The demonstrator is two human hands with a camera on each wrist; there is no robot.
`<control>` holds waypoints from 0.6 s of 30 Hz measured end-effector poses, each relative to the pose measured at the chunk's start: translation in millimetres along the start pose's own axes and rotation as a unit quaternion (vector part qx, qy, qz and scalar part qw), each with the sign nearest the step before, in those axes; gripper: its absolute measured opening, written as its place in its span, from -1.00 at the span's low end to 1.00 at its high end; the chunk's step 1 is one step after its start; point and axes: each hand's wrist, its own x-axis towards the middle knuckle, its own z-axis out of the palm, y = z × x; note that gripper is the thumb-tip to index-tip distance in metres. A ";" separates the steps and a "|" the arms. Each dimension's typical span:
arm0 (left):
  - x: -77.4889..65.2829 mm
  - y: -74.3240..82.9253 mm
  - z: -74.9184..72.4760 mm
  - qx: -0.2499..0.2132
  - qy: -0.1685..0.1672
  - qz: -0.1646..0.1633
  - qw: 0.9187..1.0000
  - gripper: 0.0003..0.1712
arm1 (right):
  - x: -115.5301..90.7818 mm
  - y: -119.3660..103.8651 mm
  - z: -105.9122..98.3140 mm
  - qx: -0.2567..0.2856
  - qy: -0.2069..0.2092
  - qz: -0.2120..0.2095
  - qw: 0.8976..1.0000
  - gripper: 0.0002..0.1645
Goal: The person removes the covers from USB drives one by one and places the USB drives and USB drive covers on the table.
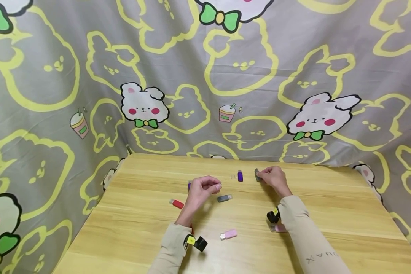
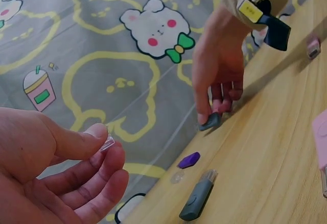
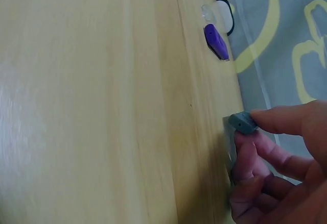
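My right hand (image 1: pixel 274 179): fingers clamped on grey USB stick (image 1: pixel 257 175), near far edge of bench (image 1: pixel 123 232), toward 1 o'clock; purple stick (image 1: pixel 240 176) at its 9 o'clock. My left hand (image 1: pixel 202 188): fingers pinch clear cap (image 2: pixel 108 143).

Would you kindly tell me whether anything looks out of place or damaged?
Nothing looks spilled or damaged. One small oddity: a clear cap lies loose beside the far purple USB stick, rather than covering its exposed plug.
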 end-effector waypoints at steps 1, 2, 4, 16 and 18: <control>-0.1 0.3 0.1 0.000 0.000 0.000 1.000 -0.85 | 0.2 -0.1 0.5 -0.008 0.002 -0.003 1.000 -0.64; -0.1 0.4 0.0 -0.001 -0.001 -0.002 1.000 -0.85 | 0.3 -0.3 1.0 -0.017 0.005 -0.004 1.000 -0.63; 0.0 1.0 0.1 -0.003 -0.002 -0.004 1.000 -0.85 | 0.1 -0.5 1.6 -0.036 0.010 -0.004 0.999 -0.63; 4.7 -11.2 5.2 -0.001 -0.031 -0.014 0.999 -0.84 | -3.1 -2.4 2.5 -0.103 -0.004 -0.009 0.995 -0.52; 6.9 -20.5 6.9 0.007 -0.030 -0.014 0.999 -0.84 | -5.1 -1.5 1.1 -0.097 -0.001 -0.015 0.995 -0.52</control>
